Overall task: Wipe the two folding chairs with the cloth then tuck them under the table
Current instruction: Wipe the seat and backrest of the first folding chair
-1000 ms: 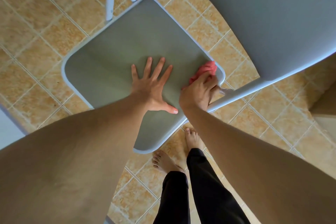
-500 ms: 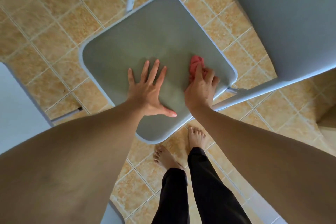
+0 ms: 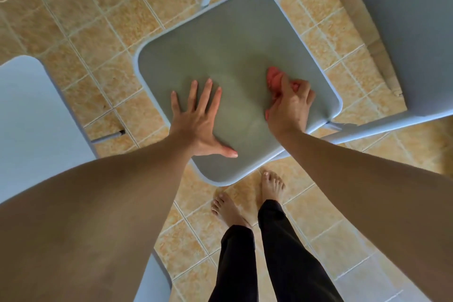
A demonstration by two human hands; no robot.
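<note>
Two hands work on one chair seat point(image 3: 220, 44). The left hand point(image 3: 198, 120) lies flat on the grey surface, fingers straight and spread, thumb out, gripping nothing. It is most likely there to pin the light folding frame against the push of the wiping. The right hand point(image 3: 290, 108) has its fingers curled round the bunched red cloth point(image 3: 273, 78) and presses it onto the seat toward the right corner; wadded that way, the cloth makes a firm pad to scrub with. The tall grey panel point(image 3: 404, 32) at upper right looks like this chair's backrest, so the person would be standing at the seat's side, bare feet point(image 3: 270, 186) on the tiled floor point(image 3: 73, 19) just by its near edge. A pale slab point(image 3: 29, 110) at the left edge may be the second chair or the table; too little shows to say. By this, wiping is under way and the tucking has not yet begun.
</note>
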